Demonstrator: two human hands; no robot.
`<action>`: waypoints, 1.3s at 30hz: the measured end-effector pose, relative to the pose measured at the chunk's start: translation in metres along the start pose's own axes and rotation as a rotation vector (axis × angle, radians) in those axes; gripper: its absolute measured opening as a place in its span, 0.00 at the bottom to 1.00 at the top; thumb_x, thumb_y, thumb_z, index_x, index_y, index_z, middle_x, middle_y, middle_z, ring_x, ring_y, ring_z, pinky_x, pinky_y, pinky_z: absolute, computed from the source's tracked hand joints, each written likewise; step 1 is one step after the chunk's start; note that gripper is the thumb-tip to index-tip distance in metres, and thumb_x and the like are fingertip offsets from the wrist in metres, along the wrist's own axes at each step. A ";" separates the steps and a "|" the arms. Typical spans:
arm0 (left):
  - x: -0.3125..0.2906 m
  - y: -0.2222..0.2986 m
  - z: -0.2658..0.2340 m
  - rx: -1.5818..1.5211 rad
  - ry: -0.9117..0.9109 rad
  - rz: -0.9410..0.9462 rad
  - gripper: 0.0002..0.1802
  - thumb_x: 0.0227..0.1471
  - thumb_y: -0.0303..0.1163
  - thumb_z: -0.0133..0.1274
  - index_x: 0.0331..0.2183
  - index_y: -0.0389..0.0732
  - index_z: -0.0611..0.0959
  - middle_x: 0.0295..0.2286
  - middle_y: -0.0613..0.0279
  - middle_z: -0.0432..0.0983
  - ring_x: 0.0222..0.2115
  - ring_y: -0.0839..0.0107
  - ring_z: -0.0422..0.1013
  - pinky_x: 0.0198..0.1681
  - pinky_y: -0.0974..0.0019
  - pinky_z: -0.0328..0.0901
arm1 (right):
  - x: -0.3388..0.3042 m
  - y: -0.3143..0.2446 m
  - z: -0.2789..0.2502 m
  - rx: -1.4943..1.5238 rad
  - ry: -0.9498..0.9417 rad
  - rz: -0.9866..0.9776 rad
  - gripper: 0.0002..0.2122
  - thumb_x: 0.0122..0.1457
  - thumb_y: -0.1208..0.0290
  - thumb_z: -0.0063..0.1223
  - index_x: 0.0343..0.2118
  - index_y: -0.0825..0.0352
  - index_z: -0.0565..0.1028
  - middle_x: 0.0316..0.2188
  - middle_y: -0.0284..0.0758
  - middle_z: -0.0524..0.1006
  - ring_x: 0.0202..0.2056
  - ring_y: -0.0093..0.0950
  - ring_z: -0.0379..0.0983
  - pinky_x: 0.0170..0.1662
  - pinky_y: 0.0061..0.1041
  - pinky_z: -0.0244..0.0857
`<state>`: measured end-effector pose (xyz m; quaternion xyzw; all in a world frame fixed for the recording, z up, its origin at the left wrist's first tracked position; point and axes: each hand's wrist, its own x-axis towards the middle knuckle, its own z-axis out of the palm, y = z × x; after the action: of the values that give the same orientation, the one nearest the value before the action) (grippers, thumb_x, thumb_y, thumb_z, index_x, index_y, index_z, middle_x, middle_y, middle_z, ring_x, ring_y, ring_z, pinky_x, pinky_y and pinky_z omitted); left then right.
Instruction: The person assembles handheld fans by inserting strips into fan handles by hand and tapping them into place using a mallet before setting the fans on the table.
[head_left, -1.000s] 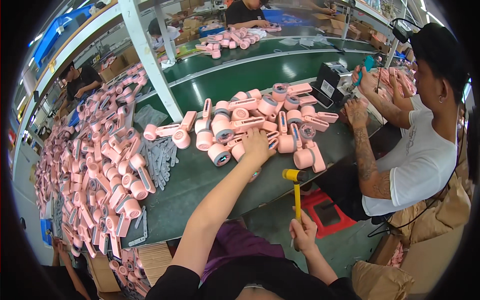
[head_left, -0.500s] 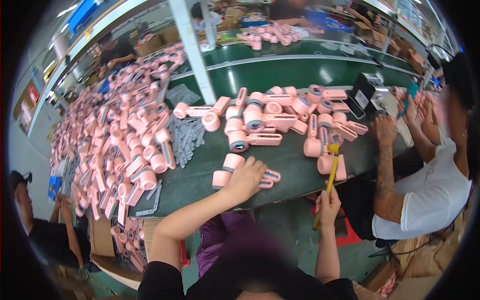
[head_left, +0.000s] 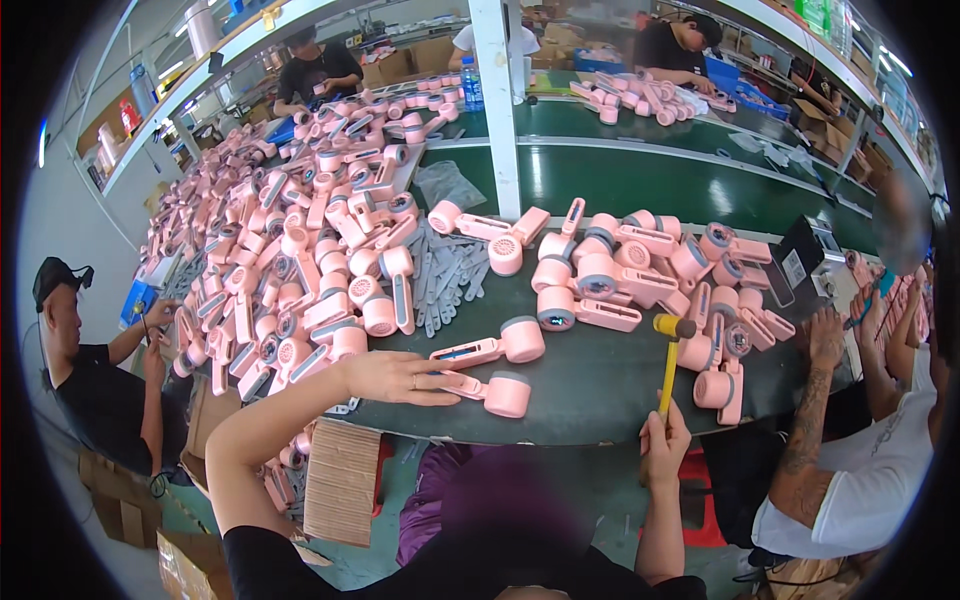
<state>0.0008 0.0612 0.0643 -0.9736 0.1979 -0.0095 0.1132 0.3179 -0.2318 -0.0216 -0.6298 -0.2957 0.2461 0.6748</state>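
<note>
Left hand [head_left: 410, 383] is stretched over the handle ends of two pink gadgets, fingers pretty straight. The thumb is hidden, so I can't tell if it's really gripping anything. The upper gadget [head_left: 523, 340] and lower gadget [head_left: 508, 395] lie just beside each other near the table's front edge, heads pointing right, and the lower one's handle is partly covered by the fingers. Right hand [head_left: 665, 440] is closed around a hammer [head_left: 669, 372], yellow handle, head up; the fist hides part of the grip, and the head blocks a bit of the right pile [head_left: 645, 265].

Both that and the left pile [head_left: 300, 250] overlap so much that loads of pieces only show a head or a handle. Far end of the left one is basically mush. The person's lap is a purple blur, and the coworker in the white shirt [head_left: 865, 490] is cut off by the dark rim.

Table [head_left: 600, 400] is dark green, with grey strips [head_left: 440, 285] heaped between the piles and a crumpled clear bag [head_left: 445, 185] behind. Past the white post [head_left: 494, 110] there's a shiny green belt [head_left: 640, 175]. Cardboard [head_left: 340, 480] and a red stool [head_left: 700, 500] sit below.
</note>
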 end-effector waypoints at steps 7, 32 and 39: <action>0.053 -0.046 0.036 -0.076 0.292 -1.086 0.11 0.43 0.33 0.57 0.32 0.40 0.79 0.30 0.56 0.76 0.33 0.59 0.73 0.32 0.59 0.67 | -0.017 -0.003 0.024 0.071 -0.080 -0.003 0.18 0.58 0.79 0.44 0.52 0.74 0.65 0.16 0.27 0.67 0.13 0.13 0.58 0.16 0.12 0.50; -0.003 0.048 0.029 -1.263 1.218 -1.380 0.02 0.51 0.25 0.54 0.29 0.37 0.79 0.24 0.66 0.73 0.24 0.81 0.68 0.25 0.79 0.62 | -0.071 -0.015 0.094 -0.044 -0.688 0.421 0.18 0.59 0.72 0.49 0.53 0.66 0.67 0.17 0.25 0.69 0.16 0.12 0.61 0.19 0.14 0.56; 0.033 0.058 0.040 -0.880 1.009 -1.251 0.10 0.55 0.27 0.45 0.39 0.38 0.78 0.27 0.61 0.74 0.28 0.74 0.69 0.33 0.70 0.64 | -0.063 -0.029 0.075 -0.101 -0.478 0.339 0.16 0.58 0.75 0.47 0.50 0.71 0.68 0.16 0.26 0.67 0.13 0.12 0.58 0.16 0.12 0.51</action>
<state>0.0110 0.0049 0.0116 -0.7390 -0.3535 -0.4169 -0.3937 0.2197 -0.2260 0.0039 -0.6271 -0.3487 0.4817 0.5030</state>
